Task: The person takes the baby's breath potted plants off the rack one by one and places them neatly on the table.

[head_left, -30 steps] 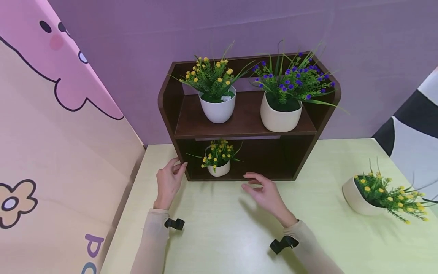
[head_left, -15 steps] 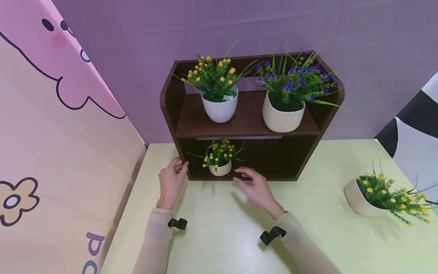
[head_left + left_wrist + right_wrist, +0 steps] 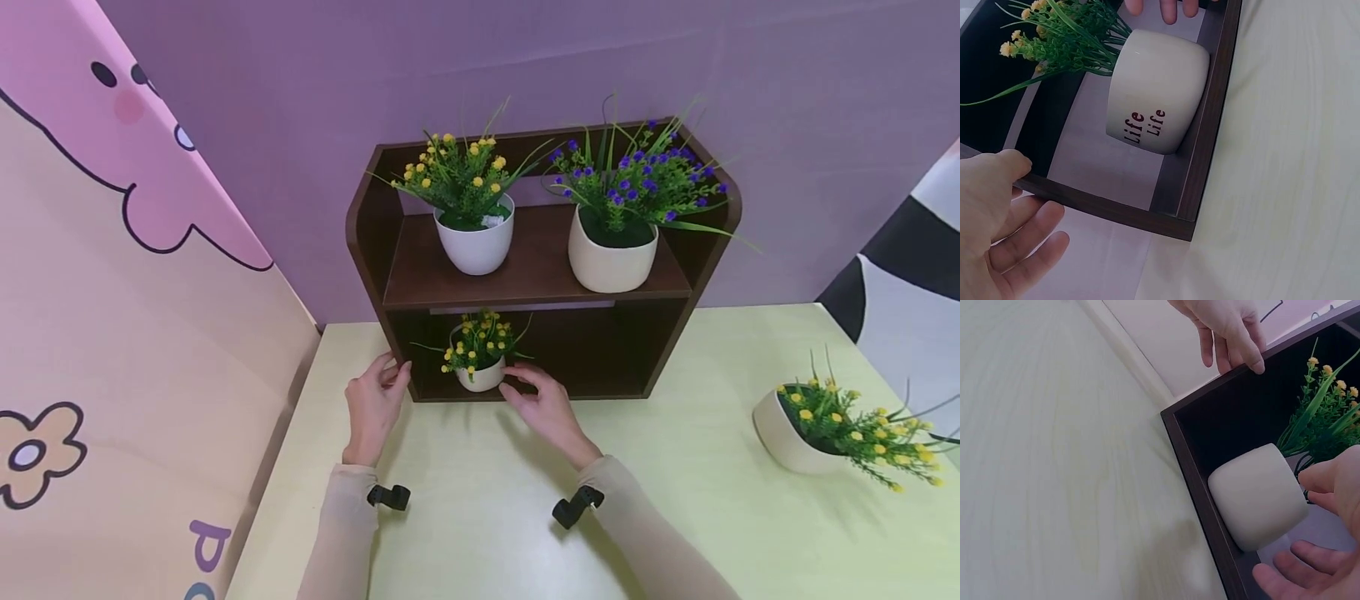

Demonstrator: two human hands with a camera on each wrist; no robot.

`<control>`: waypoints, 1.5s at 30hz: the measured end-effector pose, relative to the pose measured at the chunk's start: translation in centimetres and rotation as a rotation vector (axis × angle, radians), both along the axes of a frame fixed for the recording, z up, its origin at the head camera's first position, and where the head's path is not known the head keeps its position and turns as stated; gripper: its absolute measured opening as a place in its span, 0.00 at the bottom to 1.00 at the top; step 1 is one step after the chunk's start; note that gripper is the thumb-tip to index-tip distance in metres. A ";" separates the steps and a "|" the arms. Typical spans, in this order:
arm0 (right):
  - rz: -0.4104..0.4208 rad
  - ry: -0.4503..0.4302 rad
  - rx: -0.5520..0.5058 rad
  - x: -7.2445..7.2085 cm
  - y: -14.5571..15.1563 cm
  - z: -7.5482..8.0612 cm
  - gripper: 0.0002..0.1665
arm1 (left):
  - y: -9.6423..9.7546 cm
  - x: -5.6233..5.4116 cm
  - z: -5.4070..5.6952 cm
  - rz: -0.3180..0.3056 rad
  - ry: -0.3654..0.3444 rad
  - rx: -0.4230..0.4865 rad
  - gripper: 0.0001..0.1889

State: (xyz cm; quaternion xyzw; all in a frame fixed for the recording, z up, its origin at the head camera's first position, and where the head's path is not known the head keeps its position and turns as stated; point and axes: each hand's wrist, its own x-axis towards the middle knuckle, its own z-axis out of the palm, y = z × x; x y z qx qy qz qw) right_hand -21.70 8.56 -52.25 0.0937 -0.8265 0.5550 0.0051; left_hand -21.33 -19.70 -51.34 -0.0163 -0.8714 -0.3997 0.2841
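Hands, two: left hand (image 3: 371, 410) and right hand (image 3: 543, 412). Potted plants, four: one yellow-flowered plant (image 3: 480, 354) between the hands; two beyond them, a second yellow-flowered plant (image 3: 467, 187) and a blue-flowered plant (image 3: 633, 200); and a third yellow-flowered plant (image 3: 821, 429) well to their right. Pots, four: one white pot (image 3: 474, 252) and three cream pots (image 3: 611, 267). Shelf unit (image 3: 543, 258), one, with two tiers. Wrist cameras (image 3: 390, 497), two, one behind each hand. Table (image 3: 465, 517), one, beneath the hands.
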 end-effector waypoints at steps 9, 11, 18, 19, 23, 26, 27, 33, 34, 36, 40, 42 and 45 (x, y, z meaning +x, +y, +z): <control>0.032 0.017 0.014 -1.0 -0.8 0.2 0.24 | -0.3 -0.2 0.4 0.012 0.003 -0.009 0.15; 0.036 0.012 0.025 -1.3 -1.0 0.3 0.25 | -0.2 -0.2 0.5 0.006 0.002 -0.004 0.15; 0.030 0.059 0.091 -1.9 -1.6 0.1 0.25 | -0.2 -0.1 0.6 0.000 -0.012 -0.002 0.15; 0.024 0.076 0.105 -1.9 -1.7 0.0 0.24 | -0.2 -0.1 0.6 -0.001 -0.013 -0.003 0.16; -0.002 0.118 0.123 -2.0 -2.0 -0.3 0.21 | -0.1 0.0 0.6 -0.001 -0.016 0.002 0.16; -0.018 0.121 0.091 -2.0 -2.3 -0.4 0.19 | -0.1 0.0 0.6 -0.002 -0.010 0.002 0.16; -0.024 0.124 0.083 -2.1 -2.4 -0.5 0.18 | -0.1 -0.1 0.5 -0.002 -0.006 0.000 0.16; -0.077 0.141 0.074 -2.3 -2.7 -0.9 0.15 | -0.2 -0.2 0.2 -0.003 0.015 -0.015 0.15; -0.086 0.143 0.076 -2.3 -2.8 -1.0 0.15 | -0.2 -0.2 0.1 -0.003 0.015 -0.015 0.15; -0.100 0.144 0.075 -2.4 -2.8 -1.1 0.15 | -0.3 -0.2 0.1 -0.004 0.009 -0.011 0.14; -0.120 0.143 0.065 -2.3 -2.9 -1.3 0.14 | -0.3 -0.1 0.0 -0.006 0.005 -0.005 0.15; -0.126 0.144 0.052 -2.3 -2.9 -1.3 0.14 | -0.2 -0.1 0.0 -0.008 0.001 -0.003 0.15; -0.130 0.143 0.033 -2.3 -3.0 -1.3 0.13 | -0.2 -0.1 0.0 -0.007 -0.001 -0.002 0.15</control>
